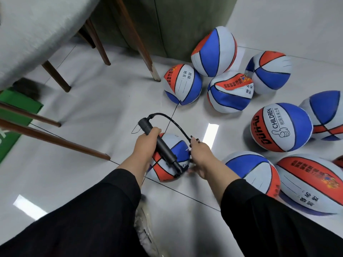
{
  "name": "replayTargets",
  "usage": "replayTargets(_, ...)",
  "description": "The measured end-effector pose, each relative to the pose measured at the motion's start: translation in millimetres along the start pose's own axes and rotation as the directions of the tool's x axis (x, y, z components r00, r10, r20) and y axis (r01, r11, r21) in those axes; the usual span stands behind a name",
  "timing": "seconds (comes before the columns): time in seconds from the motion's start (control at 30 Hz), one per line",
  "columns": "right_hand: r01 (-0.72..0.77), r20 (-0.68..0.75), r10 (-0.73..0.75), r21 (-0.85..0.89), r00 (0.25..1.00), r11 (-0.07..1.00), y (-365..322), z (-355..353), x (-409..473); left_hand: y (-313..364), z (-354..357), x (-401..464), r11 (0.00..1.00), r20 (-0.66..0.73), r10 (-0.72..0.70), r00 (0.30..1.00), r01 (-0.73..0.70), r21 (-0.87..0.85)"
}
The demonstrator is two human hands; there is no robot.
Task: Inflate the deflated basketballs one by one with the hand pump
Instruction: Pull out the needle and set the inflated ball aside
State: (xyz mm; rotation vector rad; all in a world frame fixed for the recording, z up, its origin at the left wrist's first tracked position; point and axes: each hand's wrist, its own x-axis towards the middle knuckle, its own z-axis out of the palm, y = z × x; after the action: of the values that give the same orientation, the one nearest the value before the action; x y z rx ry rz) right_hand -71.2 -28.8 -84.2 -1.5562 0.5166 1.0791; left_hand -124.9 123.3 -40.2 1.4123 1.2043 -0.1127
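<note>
A red, white and blue basketball (168, 165) lies on the floor right below me. My left hand (146, 140) grips the barrel of the black hand pump (165, 147), which slants over the ball. The pump's black hose (174, 120) arcs from its far end round to my right hand (199, 151). That hand pinches the hose end, and a thin needle shows at the ball's right side. Whether the needle is inside the ball I cannot tell.
Several dented, deflated balls (182, 84) lie in a cluster ahead, one rounder ball (281, 127) sits to the right, two more (254, 170) at lower right. Wooden chair legs (61, 141) stand left, with a green box (16, 106) and a green cabinet (167, 25) behind.
</note>
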Motion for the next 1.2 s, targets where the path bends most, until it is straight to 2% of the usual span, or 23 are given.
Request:
replayTargets(0.17, 0.247, -0.205, -0.272, -0.142, 0.94, 0.959, -30, -12, -18, 34, 23, -36, 0.992, 0.049, 0.099, 0.994, -0.094, -0.084)
replayTargets(0.27, 0.325, -0.306, -0.336, -0.089, 0.891, 0.942, -61, -37, -38, 68, 41, -63, 0.976, 0.104, 0.195, 0.975, -0.184, -0.113)
replayTargets(0.4, 0.507, -0.387, -0.55, -0.216, 0.74, 0.835, -94, -83, -81, 107, 69, -97, 0.951, 0.132, 0.266, 0.955, -0.238, -0.197)
replayTargets(0.5, 0.534, -0.441, -0.616, -0.31, 0.653, 0.787, -121, -135, -119, 126, 97, -128, 0.926, 0.211, 0.333, 0.919, -0.278, -0.254)
replayTargets(0.63, 0.487, -0.519, -0.642, -0.418, 0.565, 0.766, -149, -220, -172, 131, 147, -173, 0.922, 0.386, 0.325, 0.863, -0.199, -0.332)
replayTargets(0.77, 0.481, -0.553, -0.683, -0.486, 0.477, 0.73, -146, -293, -215, 126, 199, -216, 0.909, 0.504, 0.326, 0.799, -0.12, -0.398)
replayTargets(0.97, 0.473, -0.629, -0.631, -0.43, 0.455, 0.769, -126, -384, -229, 122, 276, -255, 0.935, 0.625, 0.29, 0.725, -0.076, -0.346)
replayTargets(1.2, 0.478, -0.651, -0.568, -0.337, 0.503, 0.811, -110, -485, -183, 130, 374, -256, 0.965, 0.653, 0.224, 0.724, -0.071, -0.252)
